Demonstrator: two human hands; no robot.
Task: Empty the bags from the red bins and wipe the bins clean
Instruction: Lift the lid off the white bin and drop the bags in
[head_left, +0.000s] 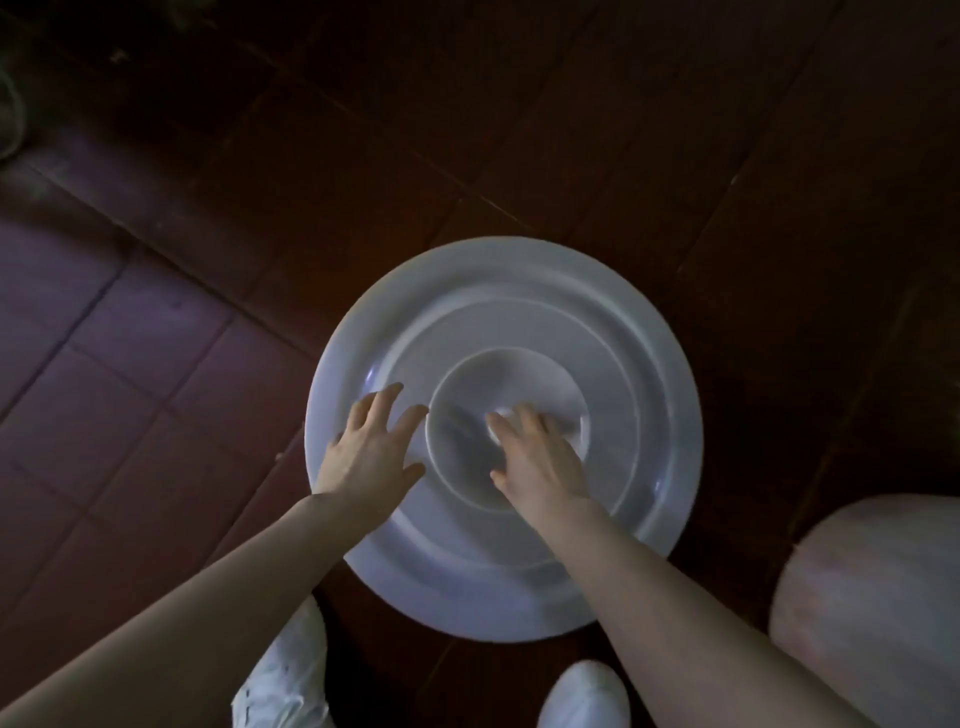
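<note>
Tiled floor (130, 364) fills the left of the view, purplish near the left edge and dark reddish-brown further in, with grout lines running diagonally. It lies open from the left border up to the rim of the round white lid (519, 291).

The left hand (371, 447) rests palm-down on the lid's outer ring, just inside the left rim. Its fingers are straight and spread, gripping nothing. The thumb points toward the raised middle rings.

The lid sits centre-right in the scene and shows stepped concentric rings around a small central disc. It reads as a bin lid, though in this dim light it could equally be an upturned base. Its far edge has bare dark floor beyond it. Its near edge ends just short of two white shoes, the left shoe (291, 670) and the right shoe (584, 696).

The right hand (540, 457) lies on the central disc with its fingers laid fairly flat over a white cloth (575, 435), pressing it onto the surface rather than clutching it. The cloth shows beyond the fingertips and along the hand's right side.

A strip of dark floor separates the lid's right rim from a pale pinkish rounded object (872, 597) at the near right, cut off by the frame.
</note>
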